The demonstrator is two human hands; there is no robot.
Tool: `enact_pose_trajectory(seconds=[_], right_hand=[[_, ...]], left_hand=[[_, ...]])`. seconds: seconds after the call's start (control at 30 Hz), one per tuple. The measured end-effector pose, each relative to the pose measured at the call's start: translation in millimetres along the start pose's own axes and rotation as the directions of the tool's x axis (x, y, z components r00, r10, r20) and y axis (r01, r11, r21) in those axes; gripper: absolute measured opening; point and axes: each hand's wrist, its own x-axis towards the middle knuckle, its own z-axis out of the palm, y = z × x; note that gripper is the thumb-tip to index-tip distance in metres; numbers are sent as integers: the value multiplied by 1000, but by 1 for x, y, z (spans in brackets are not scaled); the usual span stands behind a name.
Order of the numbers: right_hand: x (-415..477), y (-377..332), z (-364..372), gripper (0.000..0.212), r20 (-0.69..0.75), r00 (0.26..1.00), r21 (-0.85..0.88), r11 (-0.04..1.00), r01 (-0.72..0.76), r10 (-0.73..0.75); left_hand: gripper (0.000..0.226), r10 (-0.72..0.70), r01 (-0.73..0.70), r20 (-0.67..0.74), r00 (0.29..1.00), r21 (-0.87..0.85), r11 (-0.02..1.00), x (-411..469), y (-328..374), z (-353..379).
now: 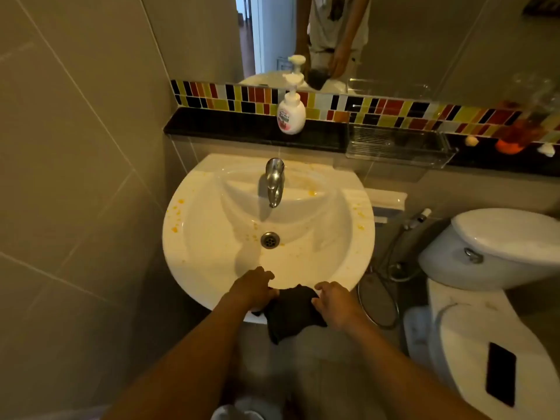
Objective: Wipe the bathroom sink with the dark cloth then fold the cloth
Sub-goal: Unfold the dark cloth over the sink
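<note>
The white bathroom sink [212, 262] has yellow-orange spots on its rim and around the drain [269, 239]. A dark cloth [292, 310] hangs crumpled over the sink's front edge. My left hand [253, 287] grips the cloth's left side at the rim. My right hand [335, 300] holds the cloth's right side. The chrome tap [274, 180] stands at the back of the basin.
A white soap pump bottle [291, 112] stands on the black ledge [242, 128] behind the sink. A clear plastic tray [397, 145] sits to its right. A white toilet [491, 262] with a black phone [500, 374] on its lid is on the right. A mirror hangs above the tiles.
</note>
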Motion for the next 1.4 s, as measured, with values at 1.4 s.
enact_pose_trajectory(seconds=[1.4], right_hand=[[-50,-109,-19,29,-297,931,745,662,88,211]], left_hand=[[22,174,-40,39,984,-903,427,-17,36,-92]])
